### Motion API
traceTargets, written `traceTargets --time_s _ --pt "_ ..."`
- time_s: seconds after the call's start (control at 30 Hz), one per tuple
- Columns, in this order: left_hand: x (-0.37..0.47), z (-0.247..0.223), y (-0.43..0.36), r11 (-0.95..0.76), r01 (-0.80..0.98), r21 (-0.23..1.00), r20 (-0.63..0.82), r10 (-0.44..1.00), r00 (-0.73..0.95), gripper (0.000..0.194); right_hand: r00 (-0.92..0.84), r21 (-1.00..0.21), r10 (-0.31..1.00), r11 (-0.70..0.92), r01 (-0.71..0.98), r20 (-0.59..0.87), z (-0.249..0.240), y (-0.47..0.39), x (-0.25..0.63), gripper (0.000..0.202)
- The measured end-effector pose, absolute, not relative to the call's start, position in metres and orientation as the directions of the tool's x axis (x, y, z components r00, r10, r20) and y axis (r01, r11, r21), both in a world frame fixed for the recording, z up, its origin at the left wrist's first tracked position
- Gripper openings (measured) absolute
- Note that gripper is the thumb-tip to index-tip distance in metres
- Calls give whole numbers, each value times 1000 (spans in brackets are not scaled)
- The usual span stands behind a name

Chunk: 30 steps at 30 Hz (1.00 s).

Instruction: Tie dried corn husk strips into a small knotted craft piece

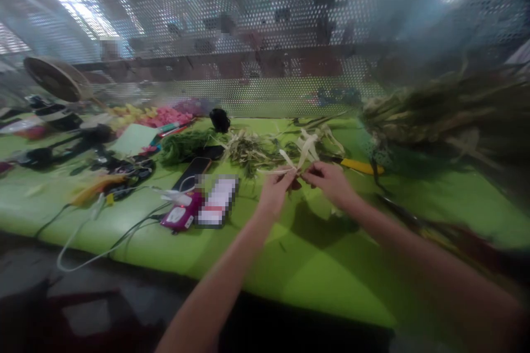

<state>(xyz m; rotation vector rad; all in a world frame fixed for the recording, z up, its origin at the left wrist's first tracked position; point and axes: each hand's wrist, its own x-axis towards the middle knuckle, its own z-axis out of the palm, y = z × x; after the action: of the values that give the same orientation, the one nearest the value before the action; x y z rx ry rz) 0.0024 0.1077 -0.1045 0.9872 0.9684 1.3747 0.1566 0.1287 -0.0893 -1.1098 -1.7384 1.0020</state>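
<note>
Pale dried leaf strips (307, 146) stick up between my two hands above the green tabletop. My left hand (281, 185) is closed, thumb and fingers pinching the base of the strips. My right hand (327, 179) pinches at the same strips from the right, its fingertips close to the left ones. Just behind lies a heap of dried greenish plant bits (246, 148). A yellow-handled tool (362, 165) rests to the right of my right hand. The exact point where the fingers meet the strips is blurred.
Left of my hands are a phone with a lit screen (218, 201), a purple power socket (182, 214) with cables and a dark phone (194, 171). Pink flowers (165, 116) and a fan (53, 78) stand farther left. A big bundle of dried stalks (439, 113) fills the right.
</note>
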Motion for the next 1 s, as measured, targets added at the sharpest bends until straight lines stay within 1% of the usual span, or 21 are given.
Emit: traceTargets --time_s 0.13,0.23,0.3,0.37,0.47,0.57,0.7,0.87,1.0 --pt "6 -105 106 -73 -390 918 58 997 -49 23 -346 -941 926 240 238 149 -90 129 156 24" --pt "6 -107 107 -93 -378 921 83 996 -41 21 -341 -929 924 270 253 175 -90 129 157 29" --pt "3 -109 107 -119 -276 954 109 993 -50 19 -320 -910 922 311 276 218 -90 129 158 28" --pt "1 -109 108 -138 -115 984 133 990 -49 15 -275 -899 928 328 291 250 -91 129 159 27" --pt "-1 -108 107 -173 65 983 175 984 -34 9 -162 -901 944 324 287 287 -90 128 160 33" --pt "1 -109 107 -222 132 966 226 974 -20 6 -112 -913 946 323 250 304 -88 125 159 32" --pt "3 -113 111 -283 218 934 292 956 -9 9 -148 -921 953 294 255 263 -86 121 156 28" --pt "3 -115 110 -400 355 845 409 911 54 12 -204 -922 945 300 243 254 -79 123 159 26" --pt "4 -112 107 -423 376 824 419 903 98 13 -226 -932 946 285 225 234 -76 126 161 20"
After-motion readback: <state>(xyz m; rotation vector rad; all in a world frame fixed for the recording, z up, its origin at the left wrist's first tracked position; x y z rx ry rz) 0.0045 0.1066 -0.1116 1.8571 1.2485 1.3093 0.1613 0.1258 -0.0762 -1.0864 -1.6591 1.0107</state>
